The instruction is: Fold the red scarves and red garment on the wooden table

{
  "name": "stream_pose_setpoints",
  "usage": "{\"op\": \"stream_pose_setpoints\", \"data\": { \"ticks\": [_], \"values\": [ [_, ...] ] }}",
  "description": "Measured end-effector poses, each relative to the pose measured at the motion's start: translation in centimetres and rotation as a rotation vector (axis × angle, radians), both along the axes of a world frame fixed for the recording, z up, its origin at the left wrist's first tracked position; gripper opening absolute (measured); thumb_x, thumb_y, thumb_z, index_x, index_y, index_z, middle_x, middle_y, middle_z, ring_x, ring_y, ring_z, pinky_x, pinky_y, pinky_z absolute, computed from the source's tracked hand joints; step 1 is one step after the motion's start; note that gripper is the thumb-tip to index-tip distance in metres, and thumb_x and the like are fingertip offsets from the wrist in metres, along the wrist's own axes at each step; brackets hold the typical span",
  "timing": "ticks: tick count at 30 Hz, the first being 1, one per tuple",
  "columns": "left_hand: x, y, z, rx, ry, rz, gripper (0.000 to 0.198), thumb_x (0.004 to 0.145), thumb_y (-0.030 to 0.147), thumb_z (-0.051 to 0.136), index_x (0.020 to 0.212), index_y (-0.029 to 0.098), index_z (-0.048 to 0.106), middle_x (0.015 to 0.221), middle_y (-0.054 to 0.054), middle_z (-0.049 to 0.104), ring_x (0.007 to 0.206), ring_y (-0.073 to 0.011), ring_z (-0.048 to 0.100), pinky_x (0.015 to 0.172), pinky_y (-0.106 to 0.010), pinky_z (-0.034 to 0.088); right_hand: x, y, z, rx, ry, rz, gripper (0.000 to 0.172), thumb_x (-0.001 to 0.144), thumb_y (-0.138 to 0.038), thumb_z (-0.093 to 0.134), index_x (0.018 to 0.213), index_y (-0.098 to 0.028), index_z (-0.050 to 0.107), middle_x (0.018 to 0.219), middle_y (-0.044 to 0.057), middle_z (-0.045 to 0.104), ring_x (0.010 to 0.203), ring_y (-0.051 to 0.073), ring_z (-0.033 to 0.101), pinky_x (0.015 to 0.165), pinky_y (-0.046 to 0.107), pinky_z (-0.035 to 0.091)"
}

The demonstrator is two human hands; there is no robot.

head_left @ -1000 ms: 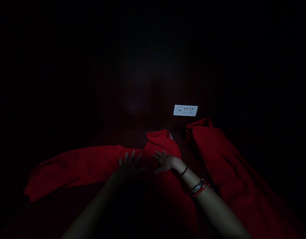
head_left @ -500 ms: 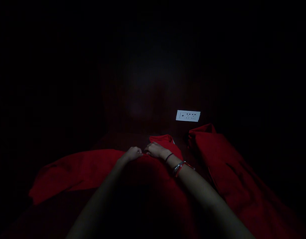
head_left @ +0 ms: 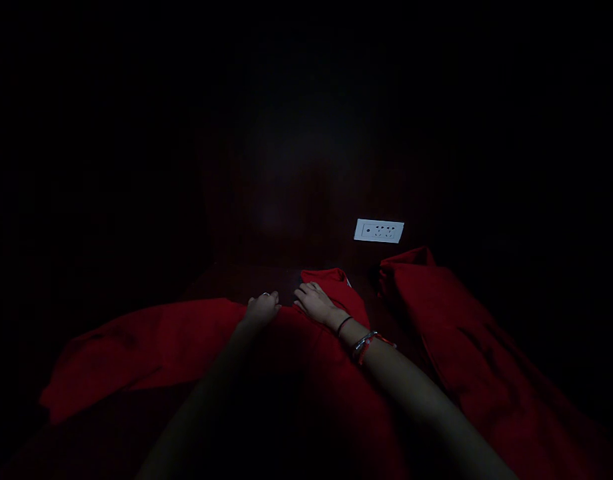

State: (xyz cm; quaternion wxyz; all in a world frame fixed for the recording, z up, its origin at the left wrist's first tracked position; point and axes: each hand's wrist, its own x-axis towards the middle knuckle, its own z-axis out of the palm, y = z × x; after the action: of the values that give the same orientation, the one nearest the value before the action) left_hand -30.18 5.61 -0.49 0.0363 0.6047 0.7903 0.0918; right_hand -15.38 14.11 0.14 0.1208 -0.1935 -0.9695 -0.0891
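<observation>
A red garment [head_left: 359,373] lies spread in front of me, with what looks like a sleeve [head_left: 146,343] stretched out to the left. My left hand [head_left: 264,309] is closed on the garment's upper edge, thumb side up, with a ring on a finger. Just to its right, my right hand [head_left: 315,303] rests on the cloth below a folded red part [head_left: 329,275], its fingers stretched and slightly apart. Bracelets circle the right wrist. Deep shadow hides the garment's lower middle.
Another folded red cloth [head_left: 456,320] lies along the right side. A white socket plate [head_left: 379,231] is on the dark wall behind. The surface under the cloth is dark reddish, and the surroundings are almost black.
My left hand has shifted a little left, away from the right hand, and the sleeve's end has slid left. My right hand's fingers lie flatter on the cloth.
</observation>
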Motion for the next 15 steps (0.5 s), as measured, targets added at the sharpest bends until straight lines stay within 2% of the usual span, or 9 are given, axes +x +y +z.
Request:
{"op": "stream_pose_setpoints", "data": {
  "ticks": [4,6,8,10,12,15],
  "values": [
    [1.8,-0.5,0.1,0.087,0.127,0.043,0.032,0.080,0.024,0.038,0.109,0.017,0.052,0.114,-0.015,0.052,0.108,-0.0272,0.045,0.092,-0.046,0.028,1.4,-1.8,-1.3,-0.091,0.149,-0.030,0.039,0.086,-0.028,0.037,0.121,-0.013,0.043,0.123,0.013,0.045,0.118,0.021,0.034,0.101,0.041,0.022],
    [2.5,-1.0,-0.4,0.140,0.198,0.042,0.037,0.082,0.027,0.037,0.116,0.018,0.050,0.126,-0.015,0.043,0.118,-0.0276,0.036,0.098,-0.047,0.018,2.6,-2.6,-1.8,-0.154,0.185,-0.073,0.045,0.085,-0.030,0.037,0.126,-0.012,0.038,0.130,0.014,0.038,0.123,0.022,0.028,0.101,0.043,0.022],
    [2.9,-1.8,-1.3,0.195,0.244,-0.021,0.044,0.083,0.036,0.036,0.124,0.020,0.043,0.137,-0.013,0.030,0.126,-0.0278,0.023,0.101,-0.047,0.012,3.8,-3.2,-2.2,-0.205,0.184,-0.114,0.049,0.085,-0.034,0.038,0.128,-0.011,0.035,0.134,0.016,0.033,0.125,0.023,0.025,0.101,0.044,0.023],
    [2.9,-2.8,-2.5,0.207,0.235,-0.117,0.052,0.082,0.045,0.035,0.130,0.023,0.036,0.141,-0.009,0.021,0.129,-0.0285,0.015,0.101,-0.048,0.012,4.7,-3.7,-2.6,-0.239,0.166,-0.139,0.051,0.085,-0.036,0.036,0.129,-0.010,0.035,0.134,0.016,0.033,0.125,0.024,0.026,0.102,0.043,0.024],
    [2.7,-3.9,-3.6,0.158,0.190,-0.205,0.056,0.082,0.051,0.033,0.131,0.025,0.034,0.141,-0.007,0.021,0.129,-0.0283,0.015,0.101,-0.047,0.015,5.2,-4.1,-2.9,-0.261,0.155,-0.159,0.048,0.087,-0.036,0.033,0.128,-0.011,0.038,0.132,0.014,0.038,0.123,0.022,0.031,0.102,0.041,0.023],
    [2.5,-4.9,-4.1,0.062,0.140,-0.232,0.055,0.082,0.051,0.031,0.131,0.025,0.034,0.141,-0.006,0.022,0.129,-0.0277,0.017,0.101,-0.046,0.015,5.4,-4.4,-2.9,-0.271,0.152,-0.174,0.045,0.088,-0.034,0.030,0.124,-0.011,0.042,0.127,0.013,0.044,0.120,0.020,0.036,0.103,0.038,0.022]
  ]
}}
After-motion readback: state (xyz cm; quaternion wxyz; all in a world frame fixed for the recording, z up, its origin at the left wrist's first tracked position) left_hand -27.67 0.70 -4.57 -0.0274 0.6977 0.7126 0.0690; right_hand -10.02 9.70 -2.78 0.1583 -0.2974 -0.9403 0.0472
